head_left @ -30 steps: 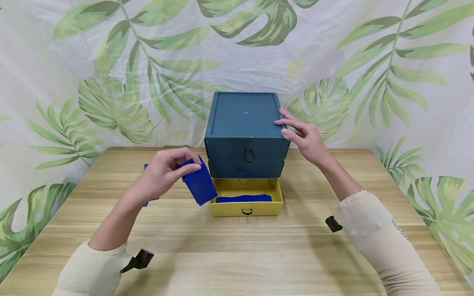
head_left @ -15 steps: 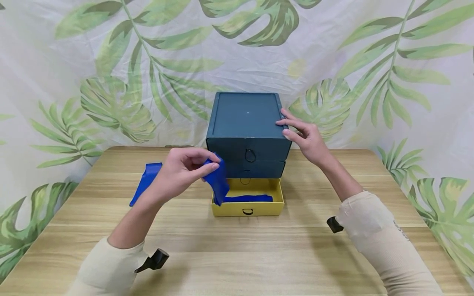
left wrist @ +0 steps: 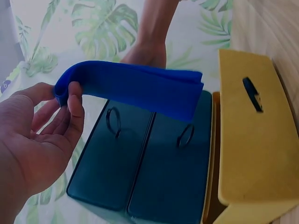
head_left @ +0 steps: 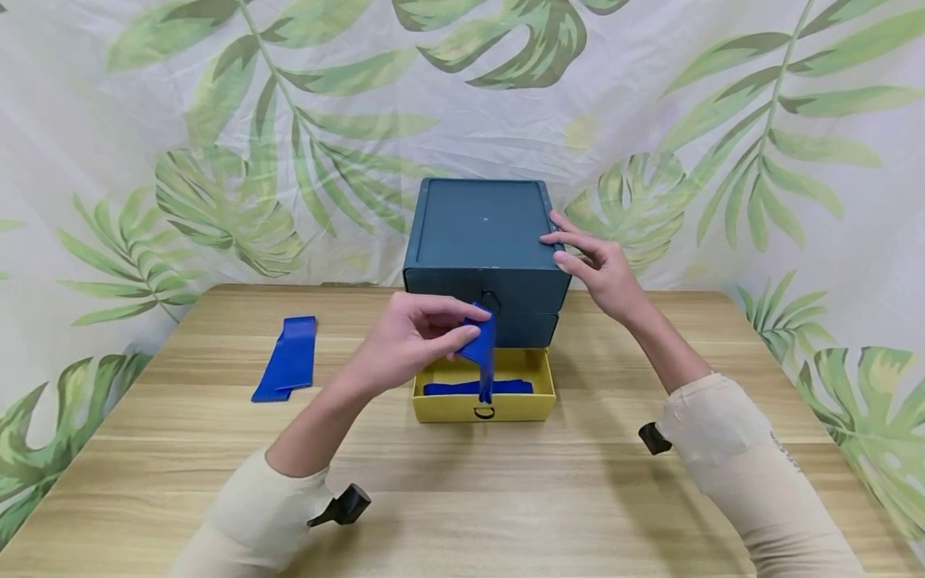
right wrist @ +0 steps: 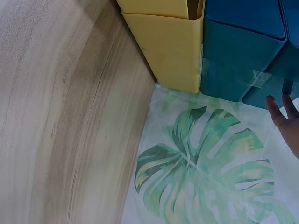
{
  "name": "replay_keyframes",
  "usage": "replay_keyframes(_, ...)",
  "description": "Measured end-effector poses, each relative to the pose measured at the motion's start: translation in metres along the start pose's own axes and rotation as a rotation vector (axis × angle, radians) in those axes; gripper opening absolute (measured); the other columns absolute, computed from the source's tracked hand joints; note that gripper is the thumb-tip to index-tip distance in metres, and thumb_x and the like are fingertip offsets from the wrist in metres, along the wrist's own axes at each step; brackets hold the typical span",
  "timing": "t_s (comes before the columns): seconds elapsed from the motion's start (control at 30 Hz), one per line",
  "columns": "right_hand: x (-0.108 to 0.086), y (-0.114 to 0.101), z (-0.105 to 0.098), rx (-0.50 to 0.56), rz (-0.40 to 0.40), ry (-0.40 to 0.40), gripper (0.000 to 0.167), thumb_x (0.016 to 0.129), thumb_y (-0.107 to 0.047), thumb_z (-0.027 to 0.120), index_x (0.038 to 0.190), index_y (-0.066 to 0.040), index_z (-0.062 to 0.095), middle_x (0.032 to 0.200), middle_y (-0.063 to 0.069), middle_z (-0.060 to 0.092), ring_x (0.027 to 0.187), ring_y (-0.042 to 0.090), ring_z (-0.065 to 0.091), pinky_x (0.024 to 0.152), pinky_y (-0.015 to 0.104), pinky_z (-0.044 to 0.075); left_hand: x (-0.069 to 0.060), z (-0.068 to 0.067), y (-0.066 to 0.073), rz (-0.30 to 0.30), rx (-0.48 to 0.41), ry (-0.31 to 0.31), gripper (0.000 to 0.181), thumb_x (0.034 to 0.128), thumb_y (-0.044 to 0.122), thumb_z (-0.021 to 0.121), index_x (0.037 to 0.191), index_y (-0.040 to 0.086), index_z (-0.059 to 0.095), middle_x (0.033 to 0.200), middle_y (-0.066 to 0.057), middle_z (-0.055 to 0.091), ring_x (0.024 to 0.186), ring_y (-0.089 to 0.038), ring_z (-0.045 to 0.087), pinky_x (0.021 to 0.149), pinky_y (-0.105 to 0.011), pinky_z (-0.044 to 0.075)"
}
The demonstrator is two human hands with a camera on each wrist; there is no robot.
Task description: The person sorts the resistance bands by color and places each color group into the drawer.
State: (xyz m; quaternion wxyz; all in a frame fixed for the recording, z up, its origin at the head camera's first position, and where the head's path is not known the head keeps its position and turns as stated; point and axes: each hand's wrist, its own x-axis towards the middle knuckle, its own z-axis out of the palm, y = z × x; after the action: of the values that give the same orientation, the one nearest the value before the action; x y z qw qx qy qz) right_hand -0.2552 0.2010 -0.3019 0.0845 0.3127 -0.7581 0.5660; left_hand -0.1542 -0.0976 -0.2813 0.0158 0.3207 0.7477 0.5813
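My left hand [head_left: 405, 345] pinches a folded blue strip [head_left: 475, 343] of thin, bendable material by one end, thumb against fingers. The strip hangs above the pulled-out yellow drawer [head_left: 441, 409]; the left wrist view shows the blue strip [left wrist: 140, 91] doubled over, its loose end out past the fingers. Inside the drawer lies more blue material [head_left: 448, 389], partly covered by the hanging strip. My right hand [head_left: 605, 277] rests with spread fingers on the top right edge of the dark teal drawer box [head_left: 480, 225]; the right wrist view catches only part of that hand [right wrist: 288, 123].
Blue strips [head_left: 292, 353] lie overlapping on the wooden table [head_left: 462, 498], left of the drawer box. Two teal drawers with ring pulls are closed above the yellow one. A leaf-patterned cloth [head_left: 347, 160] hangs behind the table.
My left hand has carried the blue strip rightward, from left of the yellow drawer to above it, uncovering the strips on the table. The right hand has stayed on the drawer box.
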Motion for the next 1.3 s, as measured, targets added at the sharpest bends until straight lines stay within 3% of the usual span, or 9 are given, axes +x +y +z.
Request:
replay_keyframes(0.1,0.000,0.000,0.000,-0.012,0.005,-0.003,0.033,0.105,-0.003,0.055,0.133,0.010,0.064,0.165,0.014,0.037,0.156,0.020,0.029,0.113,0.025,0.040,0.006,0.007,-0.002,0.017,-0.001,-0.029,0.022,0.0959,-0.004,0.068,0.117,-0.007,0.074,0.094,-0.013,0.076,0.070,-0.024,0.069,0.069,-0.031,0.061)
replay_keyframes(0.3,0.000,-0.001,0.000,-0.018,0.006,-0.004,0.033,0.105,-0.004,0.055,0.133,0.010,0.064,0.165,0.015,0.038,0.155,0.020,0.029,0.120,0.049,0.033,0.015,0.021,-0.009,0.079,0.026,-0.052,0.023,0.0947,-0.003,0.070,0.117,-0.007,0.075,0.093,-0.011,0.075,0.072,-0.018,0.071,0.073,-0.033,0.062)
replay_keyframes(0.5,0.000,0.000,-0.002,-0.023,0.005,-0.009,0.033,0.105,-0.003,0.054,0.133,0.009,0.064,0.165,0.014,0.037,0.155,0.020,0.029,0.119,0.042,0.036,0.023,0.032,-0.013,0.135,0.088,-0.027,0.023,0.0950,-0.001,0.071,0.117,-0.005,0.075,0.096,-0.012,0.076,0.073,-0.018,0.070,0.074,-0.032,0.061)
replay_keyframes(0.6,0.000,0.000,-0.002,-0.026,0.003,-0.010,0.033,0.105,-0.003,0.054,0.133,0.009,0.064,0.165,0.014,0.038,0.155,0.020,0.029,0.119,0.049,0.034,0.028,0.037,-0.016,0.167,0.130,-0.005,0.023,0.0951,-0.001,0.071,0.117,-0.005,0.075,0.096,-0.012,0.076,0.072,-0.018,0.069,0.073,-0.030,0.061)
replay_keyframes(0.77,0.000,0.000,-0.002,-0.024,-0.003,-0.012,0.032,0.104,-0.002,0.054,0.133,0.010,0.064,0.165,0.014,0.038,0.155,0.021,0.029,0.119,0.051,0.034,0.034,0.047,-0.022,0.247,0.246,0.012,0.022,0.0940,-0.003,0.071,0.116,-0.006,0.076,0.096,-0.013,0.076,0.072,-0.014,0.065,0.072,-0.025,0.059)
replay_keyframes(0.9,0.001,-0.001,-0.001,-0.026,-0.005,-0.014,0.032,0.104,-0.001,0.054,0.133,0.009,0.064,0.165,0.014,0.037,0.156,0.020,0.029,0.119,0.047,0.036,0.037,0.056,-0.025,0.282,0.340,-0.009,0.022,0.0938,-0.005,0.071,0.115,-0.005,0.076,0.098,-0.013,0.076,0.071,-0.016,0.064,0.071,-0.021,0.057)
replay_keyframes(1.07,0.002,-0.003,0.000,-0.022,-0.007,-0.015,0.032,0.105,-0.002,0.054,0.133,0.010,0.064,0.165,0.014,0.036,0.156,0.019,0.028,0.116,0.036,0.039,0.038,0.067,-0.031,0.224,0.409,-0.095,0.020,0.0953,-0.001,0.071,0.115,-0.005,0.076,0.094,-0.012,0.076,0.066,-0.012,0.059,0.066,-0.018,0.053)
replay_keyframes(1.2,0.001,-0.002,0.000,-0.025,-0.006,-0.005,0.032,0.104,0.000,0.054,0.133,0.010,0.064,0.165,0.013,0.038,0.155,0.019,0.030,0.111,0.026,0.042,0.041,0.074,-0.040,0.125,0.321,-0.133,0.020,0.0974,0.002,0.070,0.116,-0.003,0.076,0.091,-0.010,0.076,0.068,-0.007,0.059,0.067,-0.018,0.053)
replay_keyframes(1.3,0.001,-0.002,0.000,-0.027,-0.005,-0.005,0.032,0.104,0.001,0.054,0.132,0.010,0.064,0.164,0.013,0.038,0.155,0.020,0.030,0.112,0.027,0.042,0.039,0.074,-0.046,0.057,0.230,-0.122,0.020,0.0982,0.003,0.069,0.116,-0.002,0.077,0.090,-0.009,0.075,0.069,-0.007,0.060,0.068,-0.020,0.054)
